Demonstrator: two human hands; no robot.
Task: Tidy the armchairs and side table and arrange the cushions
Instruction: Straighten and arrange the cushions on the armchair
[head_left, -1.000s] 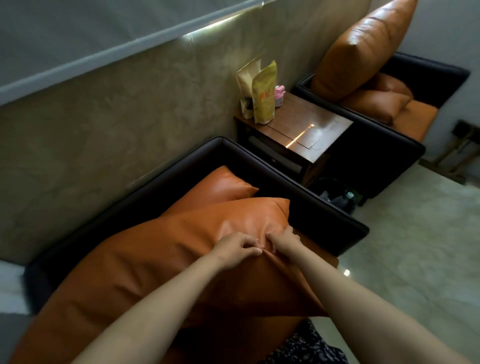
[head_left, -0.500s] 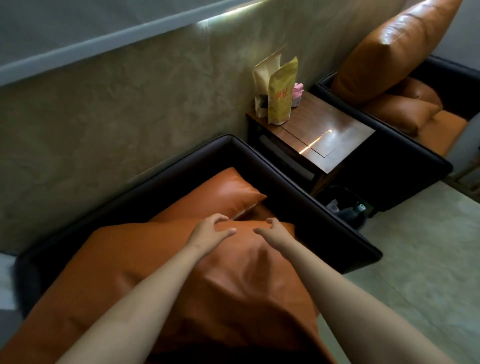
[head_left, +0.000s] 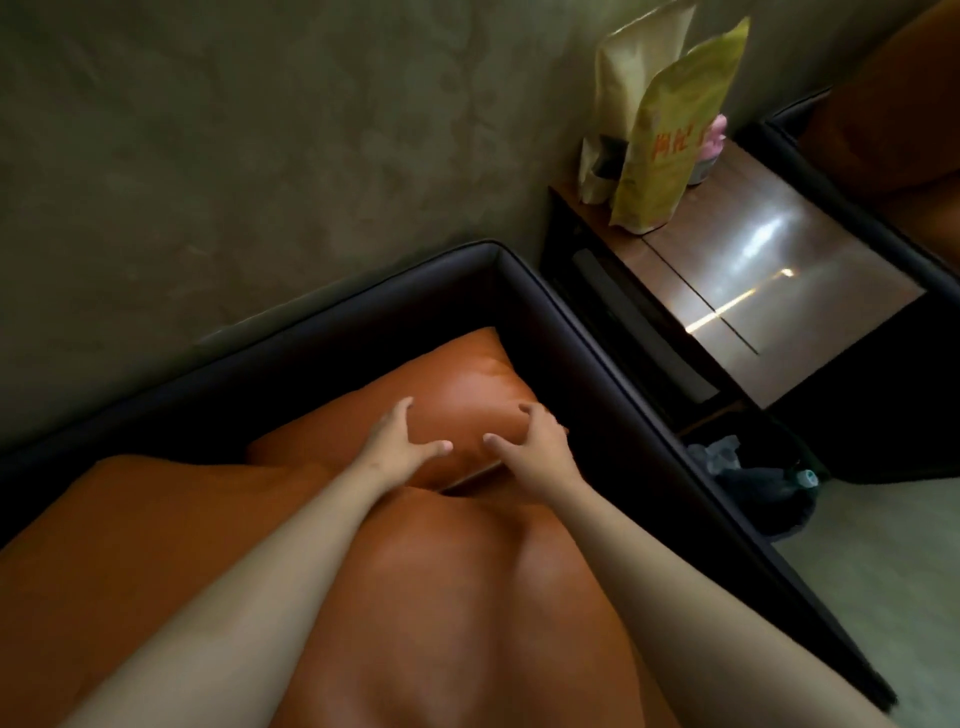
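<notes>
A small orange leather cushion (head_left: 457, 384) lies in the back right corner of the dark armchair (head_left: 571, 322). My left hand (head_left: 402, 441) and my right hand (head_left: 535, 447) lie on its near half, fingers spread and slightly bent, thumbs pointing toward each other. A large orange cushion (head_left: 441, 597) fills the seat under my forearms and overlaps the small one's near edge. To the right stands the wooden side table (head_left: 779, 291).
A yellow pouch (head_left: 675, 140), a beige pouch (head_left: 623, 78) and a small pink item (head_left: 714, 140) stand at the table's back by the wall. A dark bin (head_left: 753, 478) with bottles sits below the table. The second armchair (head_left: 883, 130) shows at the far right.
Both hands let go of the large cushion's edge and moved forward onto the small cushion. The large cushion now lies flat on the seat. My view has dropped closer.
</notes>
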